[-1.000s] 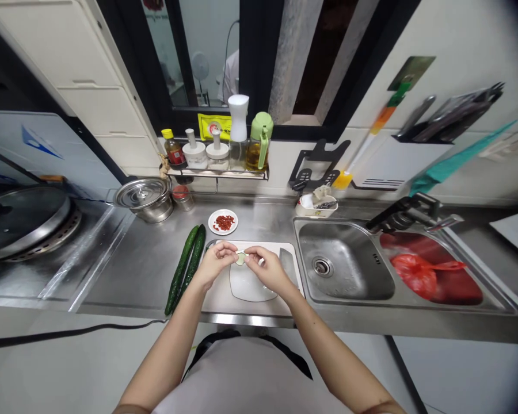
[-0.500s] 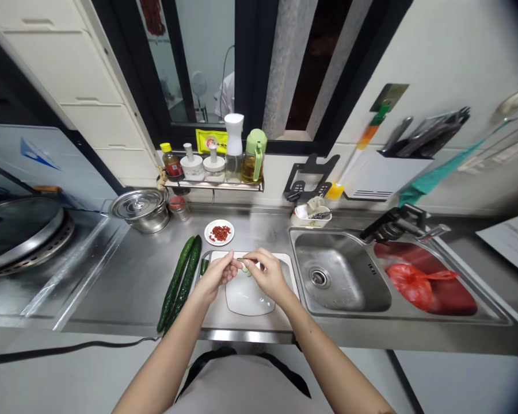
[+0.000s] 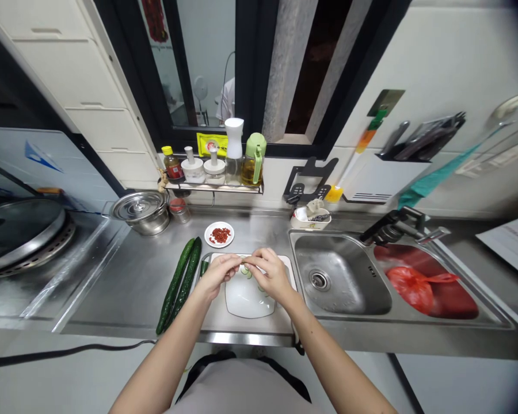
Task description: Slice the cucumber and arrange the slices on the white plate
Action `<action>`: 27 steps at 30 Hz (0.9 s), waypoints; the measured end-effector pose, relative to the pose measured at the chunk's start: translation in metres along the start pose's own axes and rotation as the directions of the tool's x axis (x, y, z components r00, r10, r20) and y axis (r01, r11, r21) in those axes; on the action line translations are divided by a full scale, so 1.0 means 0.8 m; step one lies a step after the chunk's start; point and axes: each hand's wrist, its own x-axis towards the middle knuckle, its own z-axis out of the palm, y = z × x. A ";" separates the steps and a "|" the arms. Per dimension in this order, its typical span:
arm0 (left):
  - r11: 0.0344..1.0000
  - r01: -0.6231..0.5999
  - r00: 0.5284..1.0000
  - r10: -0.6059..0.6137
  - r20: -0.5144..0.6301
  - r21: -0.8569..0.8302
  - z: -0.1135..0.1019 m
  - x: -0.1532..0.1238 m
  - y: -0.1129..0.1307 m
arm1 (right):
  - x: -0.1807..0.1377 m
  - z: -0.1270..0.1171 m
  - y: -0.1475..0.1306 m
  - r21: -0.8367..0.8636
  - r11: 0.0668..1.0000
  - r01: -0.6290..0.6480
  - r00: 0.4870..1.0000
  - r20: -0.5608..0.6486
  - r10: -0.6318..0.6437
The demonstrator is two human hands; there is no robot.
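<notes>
Bare forearms (image 3: 172, 351); pale grey top (image 3: 242, 388), dark edging (image 3: 205, 355)

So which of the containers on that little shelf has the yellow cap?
The small dark sauce bottle at the shelf's left end. The two jars beside it and the tall sprayer have white tops; the oil dispenser's is green.

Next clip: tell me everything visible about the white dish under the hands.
The white dish is squarish, round-cornered, glossy, ceramic-looking, flat on the pale cutting board left of the sink. A few pale green slices lie near its far rim, where the left hand and right hand meet above it; contact unclear.
</notes>
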 end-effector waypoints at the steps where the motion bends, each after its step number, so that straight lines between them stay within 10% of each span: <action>1: 1.000 0.020 1.000 -0.020 0.011 -0.017 0.000 0.000 0.000 | 0.000 -0.001 0.001 -0.016 1.000 0.018 1.000 0.010 -0.018; 18: 0.969 -0.230 0.968 0.237 -0.078 0.090 0.005 -0.002 -0.006 | 0.003 -0.002 -0.006 0.025 0.999 -0.040 0.998 0.039 0.039; 27: 0.932 -0.290 0.946 0.313 -0.080 0.217 0.003 0.003 -0.018 | 0.004 0.009 -0.005 0.333 0.878 -0.345 0.938 0.086 0.336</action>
